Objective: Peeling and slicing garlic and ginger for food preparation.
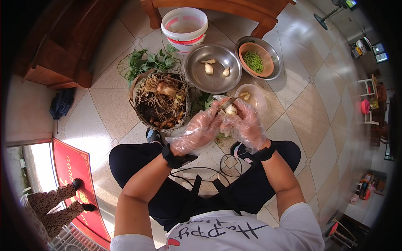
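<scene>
Both hands wear clear plastic gloves and meet in front of me. My right hand (250, 124) grips a pale, partly peeled root (231, 109). Against it lies a small knife's metal blade (228, 103). My left hand (199, 129) is closed beside the blade; the knife's handle is hidden by fingers. Just beyond is a stainless steel basin (216, 82) with several pale, bulb-shaped peeled roots (209, 68). Under the right hand's far side, a translucent plastic bowl (260, 102) contains small pale pieces (246, 95). Left of my hands, a woven basket (133, 94) holds stringy, unpeeled roots (166, 89).
Leafy green stems (154, 61) lie behind the basket. A white plastic bucket (185, 40) stands before a wooden table (216, 3). An orange colander (267, 71) of green vegetables (252, 61) sits in another metal basin (278, 72). A black cable (204, 169) crosses between my legs. Another person's legs (58, 200) stand at left.
</scene>
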Demonstrator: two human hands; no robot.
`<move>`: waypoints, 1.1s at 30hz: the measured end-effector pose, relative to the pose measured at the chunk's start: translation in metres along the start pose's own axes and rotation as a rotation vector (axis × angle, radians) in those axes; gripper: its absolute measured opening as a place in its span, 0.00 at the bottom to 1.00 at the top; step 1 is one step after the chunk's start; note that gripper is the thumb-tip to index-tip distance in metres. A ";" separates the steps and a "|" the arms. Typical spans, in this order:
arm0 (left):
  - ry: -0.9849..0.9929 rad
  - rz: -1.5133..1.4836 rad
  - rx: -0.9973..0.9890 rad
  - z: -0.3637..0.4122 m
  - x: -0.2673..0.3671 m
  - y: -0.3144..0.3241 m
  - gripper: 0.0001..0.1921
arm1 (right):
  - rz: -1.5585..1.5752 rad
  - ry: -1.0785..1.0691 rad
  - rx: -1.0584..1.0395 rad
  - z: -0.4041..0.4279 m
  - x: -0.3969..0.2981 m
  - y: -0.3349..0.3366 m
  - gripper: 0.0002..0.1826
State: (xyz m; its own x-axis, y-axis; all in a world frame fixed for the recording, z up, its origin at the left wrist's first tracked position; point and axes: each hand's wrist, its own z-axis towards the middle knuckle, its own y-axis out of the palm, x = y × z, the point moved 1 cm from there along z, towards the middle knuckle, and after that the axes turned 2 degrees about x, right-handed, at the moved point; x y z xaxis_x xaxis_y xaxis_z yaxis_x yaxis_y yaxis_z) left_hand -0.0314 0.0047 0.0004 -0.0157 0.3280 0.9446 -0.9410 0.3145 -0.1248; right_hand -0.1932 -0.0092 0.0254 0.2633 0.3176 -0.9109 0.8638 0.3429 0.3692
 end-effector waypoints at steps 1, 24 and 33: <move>0.000 0.001 0.002 -0.001 -0.001 0.001 0.23 | 0.025 0.000 -0.033 0.000 0.001 0.000 0.17; 0.123 0.622 -0.016 -0.001 -0.007 0.000 0.24 | -0.066 -0.185 0.126 0.002 0.016 0.007 0.22; -0.015 0.030 -0.031 0.004 0.008 -0.002 0.17 | -0.028 -0.044 0.069 -0.003 0.004 0.003 0.17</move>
State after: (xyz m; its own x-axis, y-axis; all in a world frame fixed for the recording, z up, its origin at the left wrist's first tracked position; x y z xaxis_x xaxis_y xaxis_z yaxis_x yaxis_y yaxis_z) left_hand -0.0311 0.0033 0.0096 -0.0490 0.3246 0.9446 -0.9291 0.3323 -0.1624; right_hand -0.1910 -0.0046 0.0234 0.2556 0.2695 -0.9285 0.8982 0.2892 0.3312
